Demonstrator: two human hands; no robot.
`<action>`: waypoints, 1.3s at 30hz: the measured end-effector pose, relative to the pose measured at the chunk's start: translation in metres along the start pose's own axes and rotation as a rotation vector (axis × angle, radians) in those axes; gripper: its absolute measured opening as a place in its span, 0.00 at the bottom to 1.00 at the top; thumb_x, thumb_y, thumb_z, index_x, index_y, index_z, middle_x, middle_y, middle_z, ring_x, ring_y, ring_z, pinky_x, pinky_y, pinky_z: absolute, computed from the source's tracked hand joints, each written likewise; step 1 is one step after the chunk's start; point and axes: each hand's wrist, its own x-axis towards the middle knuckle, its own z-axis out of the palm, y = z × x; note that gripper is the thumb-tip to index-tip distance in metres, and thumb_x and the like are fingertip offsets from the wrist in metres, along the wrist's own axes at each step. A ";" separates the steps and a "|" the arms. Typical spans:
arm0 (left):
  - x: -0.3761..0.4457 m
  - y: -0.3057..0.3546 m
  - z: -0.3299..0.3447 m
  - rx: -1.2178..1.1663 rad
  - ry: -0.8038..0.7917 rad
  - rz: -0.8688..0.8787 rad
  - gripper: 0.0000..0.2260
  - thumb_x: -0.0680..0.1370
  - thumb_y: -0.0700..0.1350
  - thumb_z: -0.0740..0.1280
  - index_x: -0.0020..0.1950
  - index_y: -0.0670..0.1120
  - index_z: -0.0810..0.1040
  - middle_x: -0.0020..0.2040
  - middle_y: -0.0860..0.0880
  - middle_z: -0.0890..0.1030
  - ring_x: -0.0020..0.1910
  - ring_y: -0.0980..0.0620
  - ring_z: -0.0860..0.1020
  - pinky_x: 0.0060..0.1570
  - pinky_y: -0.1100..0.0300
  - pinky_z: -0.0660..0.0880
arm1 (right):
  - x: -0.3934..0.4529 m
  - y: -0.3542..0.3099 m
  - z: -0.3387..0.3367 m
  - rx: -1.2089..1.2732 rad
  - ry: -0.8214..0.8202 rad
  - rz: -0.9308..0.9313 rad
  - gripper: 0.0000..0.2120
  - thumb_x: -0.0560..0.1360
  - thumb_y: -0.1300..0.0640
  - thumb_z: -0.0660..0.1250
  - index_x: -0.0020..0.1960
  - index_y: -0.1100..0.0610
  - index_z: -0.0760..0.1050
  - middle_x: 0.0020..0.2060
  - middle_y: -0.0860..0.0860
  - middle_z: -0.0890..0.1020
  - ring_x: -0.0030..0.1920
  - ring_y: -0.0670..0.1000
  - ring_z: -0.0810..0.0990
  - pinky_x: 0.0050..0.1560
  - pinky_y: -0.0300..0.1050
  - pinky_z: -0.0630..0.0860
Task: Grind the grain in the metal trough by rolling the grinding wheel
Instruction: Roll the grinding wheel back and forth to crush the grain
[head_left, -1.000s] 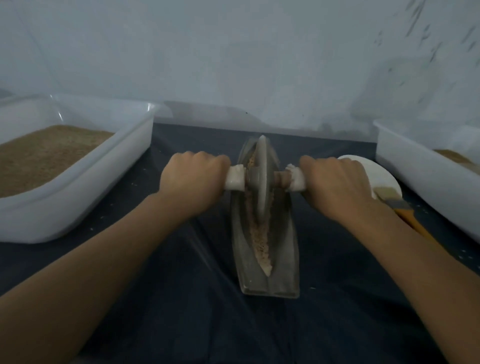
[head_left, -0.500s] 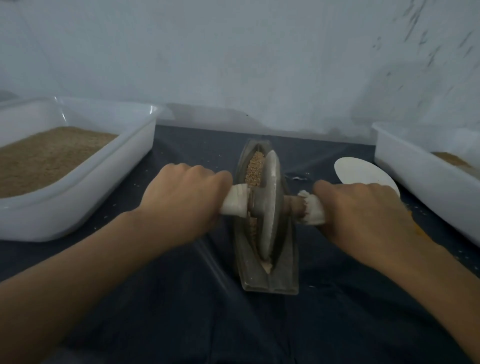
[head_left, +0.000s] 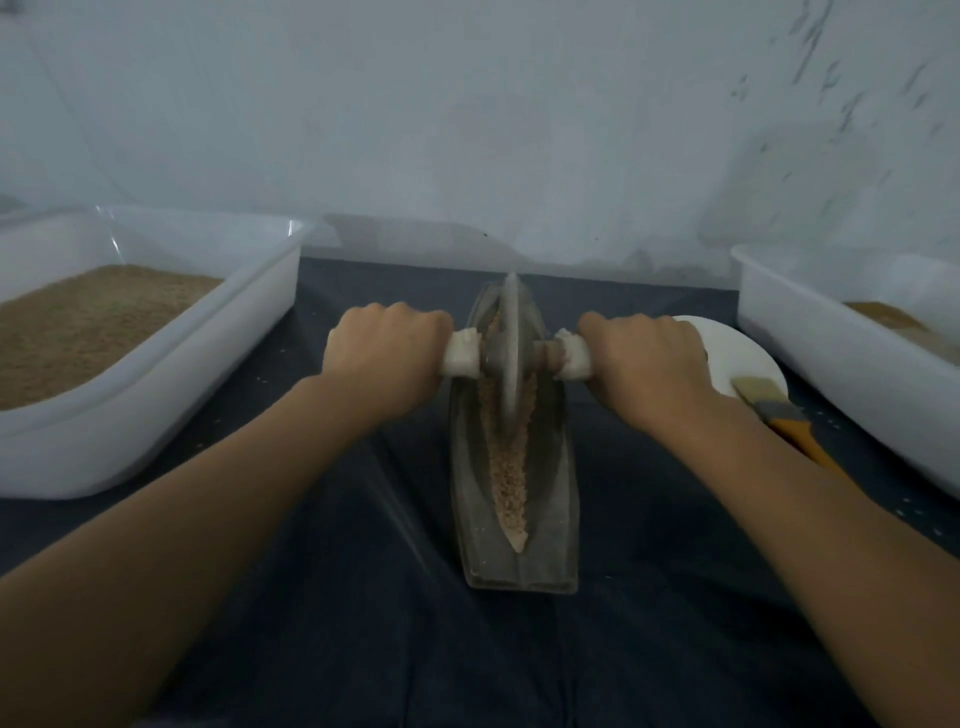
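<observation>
Two white rectangular plastic tubs sit on the dark cloth, the left tub (head_left: 156, 364) and the right tub (head_left: 831, 353), each holding brown grain. Between them lies one long grey metal trough (head_left: 556, 519) with crushed grain (head_left: 511, 478). One grey grinding wheel (head_left: 511, 343) stands at its far end, left hand (head_left: 384, 353) and right hand (head_left: 649, 358) each gripping a white-wrapped axle handle. One white round plate (head_left: 737, 358) and one orange-handled brush (head_left: 779, 410) lie right.

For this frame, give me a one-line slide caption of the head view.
Both hands, left and right, grip the grinding wheel handles at the far end of the grain-filled metal trough.
</observation>
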 end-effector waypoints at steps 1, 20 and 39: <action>-0.012 0.001 -0.005 -0.013 -0.017 0.006 0.10 0.71 0.50 0.66 0.40 0.52 0.64 0.33 0.51 0.71 0.31 0.46 0.69 0.31 0.56 0.61 | -0.008 -0.001 -0.008 -0.007 -0.006 -0.029 0.12 0.70 0.55 0.68 0.41 0.53 0.63 0.32 0.53 0.77 0.29 0.58 0.72 0.27 0.44 0.55; 0.015 0.002 -0.002 0.085 -0.001 0.021 0.11 0.71 0.46 0.68 0.38 0.50 0.65 0.29 0.52 0.62 0.28 0.48 0.64 0.30 0.55 0.60 | 0.007 0.003 0.020 0.089 -0.037 0.060 0.11 0.73 0.53 0.65 0.42 0.52 0.62 0.34 0.54 0.78 0.31 0.58 0.72 0.28 0.45 0.57; -0.012 -0.002 0.010 -0.054 0.067 -0.008 0.11 0.71 0.51 0.67 0.39 0.51 0.65 0.32 0.49 0.72 0.31 0.43 0.73 0.30 0.56 0.61 | 0.002 -0.002 -0.010 -0.088 -0.054 -0.044 0.13 0.70 0.58 0.68 0.42 0.53 0.62 0.34 0.53 0.78 0.32 0.59 0.76 0.28 0.45 0.54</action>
